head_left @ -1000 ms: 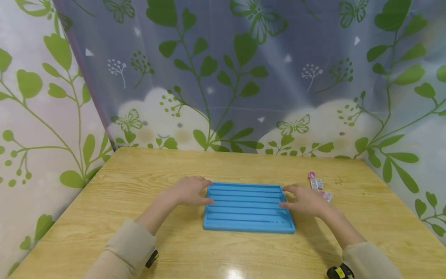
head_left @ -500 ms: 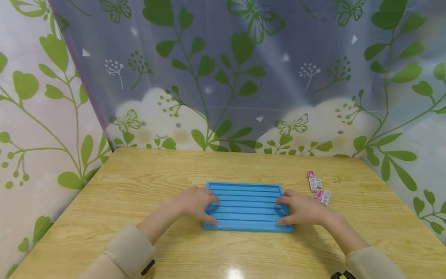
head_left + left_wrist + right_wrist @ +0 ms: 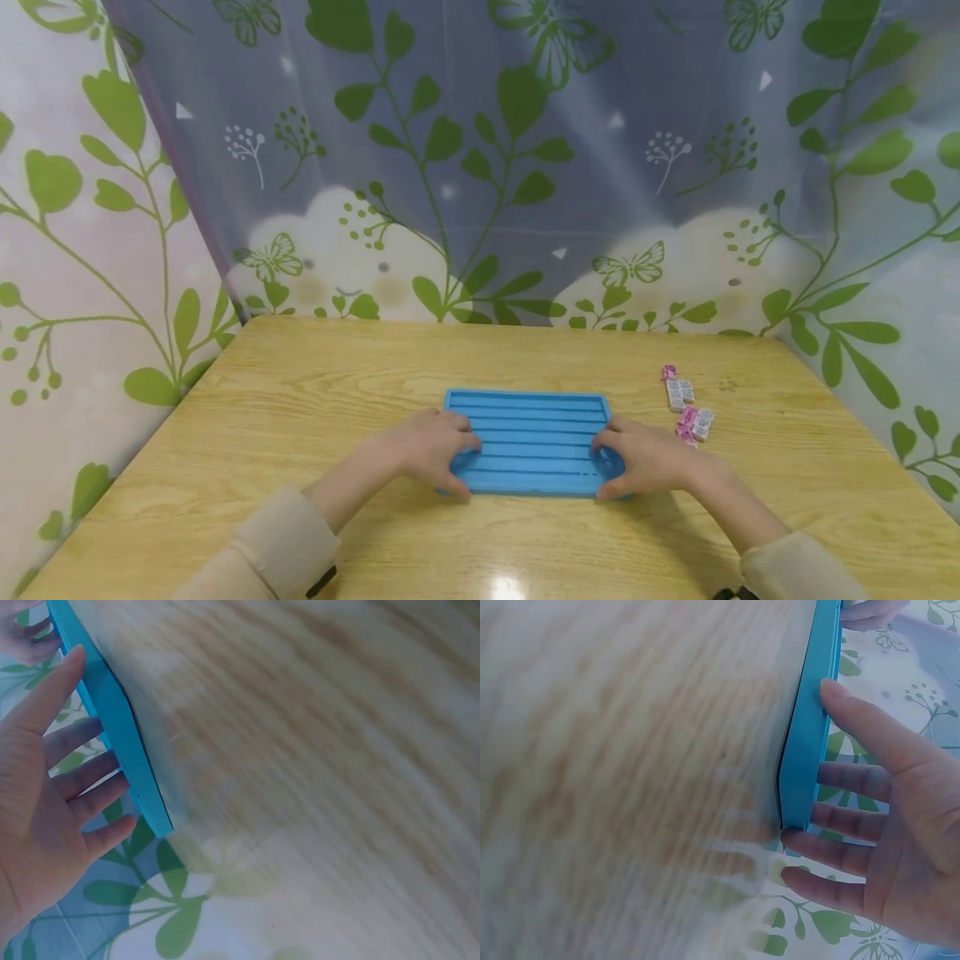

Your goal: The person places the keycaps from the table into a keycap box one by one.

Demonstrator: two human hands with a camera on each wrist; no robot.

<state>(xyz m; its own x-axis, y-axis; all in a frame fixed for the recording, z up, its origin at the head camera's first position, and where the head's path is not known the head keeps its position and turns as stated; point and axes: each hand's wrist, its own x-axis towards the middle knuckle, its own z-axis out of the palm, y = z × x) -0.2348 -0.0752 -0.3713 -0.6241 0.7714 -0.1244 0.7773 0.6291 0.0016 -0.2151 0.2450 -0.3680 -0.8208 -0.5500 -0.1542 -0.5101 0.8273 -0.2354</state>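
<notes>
A shallow blue tray (image 3: 536, 437) with lengthwise ridges lies flat on the table in the head view. My left hand (image 3: 433, 450) is at its left end, fingertips over the rim and thumb by the near corner. Mirroring it, my right hand (image 3: 648, 457) covers part of the right end, its thumb at the near right corner. In the left wrist view the left hand's spread, nearly straight fingers (image 3: 88, 780) reach the tray's side (image 3: 116, 724). The right wrist view shows similarly extended fingers (image 3: 836, 851) against the other side. Neither palm is wrapped round the tray.
Several small pink and white printed blocks (image 3: 677, 393) lie in a loose line to the right of the tray, close to the right hand. The wooden table (image 3: 337, 354) meets a leaf-patterned curtain (image 3: 480, 208) at the back.
Both hands have slid toward the person along the tray's ends, from the far corners to the near ones. More of the pink and white blocks shows. The tray stays in place.
</notes>
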